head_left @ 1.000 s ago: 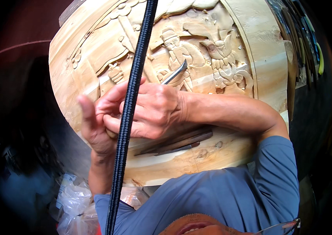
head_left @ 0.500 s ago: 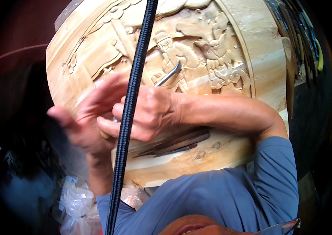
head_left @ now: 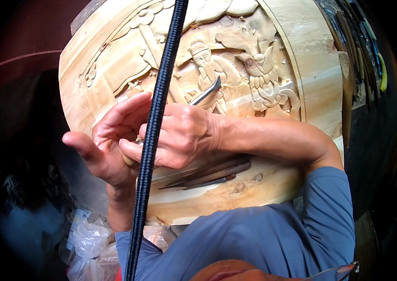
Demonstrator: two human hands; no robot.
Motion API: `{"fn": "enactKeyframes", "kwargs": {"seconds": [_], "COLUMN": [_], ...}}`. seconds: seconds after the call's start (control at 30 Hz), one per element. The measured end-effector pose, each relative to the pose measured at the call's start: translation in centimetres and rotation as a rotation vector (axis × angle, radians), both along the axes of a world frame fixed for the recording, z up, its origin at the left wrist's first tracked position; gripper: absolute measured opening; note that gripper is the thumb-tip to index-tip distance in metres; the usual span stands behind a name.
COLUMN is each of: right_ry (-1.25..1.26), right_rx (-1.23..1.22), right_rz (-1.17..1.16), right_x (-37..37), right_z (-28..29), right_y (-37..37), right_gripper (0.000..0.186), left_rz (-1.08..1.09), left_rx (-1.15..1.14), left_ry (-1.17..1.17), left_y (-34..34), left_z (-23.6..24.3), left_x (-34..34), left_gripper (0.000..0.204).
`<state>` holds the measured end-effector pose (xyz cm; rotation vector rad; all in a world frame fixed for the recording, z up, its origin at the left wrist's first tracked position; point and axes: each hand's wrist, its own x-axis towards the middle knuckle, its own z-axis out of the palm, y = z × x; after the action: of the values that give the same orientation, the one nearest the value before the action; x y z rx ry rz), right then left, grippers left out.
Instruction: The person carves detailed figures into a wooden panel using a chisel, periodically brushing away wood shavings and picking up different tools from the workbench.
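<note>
My right hand [head_left: 177, 136] is closed around a carving chisel [head_left: 207, 92]. Its steel blade slants up and to the right over a pale wooden panel [head_left: 320, 84] carved in relief with figures, one wearing a hat. The rounded end of the handle [head_left: 129, 160] shows below my right fingers, beside the palm of my left hand. That left hand [head_left: 109, 152] is open, thumb out and fingers loosely curved; I cannot tell whether its palm touches the handle. A black braided cord in front hides part of both hands.
Several dark slender tools [head_left: 207, 177] lie on the wood between my arms and body. More long-handled tools [head_left: 360, 51] stand in rows at the far right. Clear plastic bags [head_left: 90, 241] sit at the lower left. The black cord [head_left: 161, 93] crosses the view from top to bottom.
My left hand, smeared by motion before, now shows sharply beside the chisel handle. The whole scene sits slightly lower and to the right. My right hand keeps its grip on the chisel.
</note>
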<state>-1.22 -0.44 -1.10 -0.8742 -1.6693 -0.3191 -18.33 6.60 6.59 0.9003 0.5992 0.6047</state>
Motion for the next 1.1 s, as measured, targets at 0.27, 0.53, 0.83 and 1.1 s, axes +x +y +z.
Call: {"fn": "enactKeyframes", "kwargs": {"seconds": [0.27,0.53,0.83,1.1], "right_ry": [0.04,-0.112,-0.28,-0.247], "right_rx": [0.015,0.051,0.013,-0.016], "right_rz": [0.007,0.053,0.305,0.258], "right_x": [-0.3,0.0,0.1,1.1], "right_z": [-0.3,0.1,0.0,-0.2], "right_y": [0.3,-1.5,-2.7,-2.2], "right_gripper": [0.039,0.034,0.033,0.031], "left_rz": [0.065,0.291,0.141,0.096], "left_rx": [0.08,0.028,-0.215,-0.149], "left_ry": [0.09,0.141,-0.138,0.238], "left_y": [-0.8,-2.4,-5.5,-8.3], "left_z": [-0.2,-1.3,-3.2,-1.1], "left_x": [0.3,-2.4,-2.9,-0.4], "left_gripper": [0.143,0.109,0.106,0.146]}}
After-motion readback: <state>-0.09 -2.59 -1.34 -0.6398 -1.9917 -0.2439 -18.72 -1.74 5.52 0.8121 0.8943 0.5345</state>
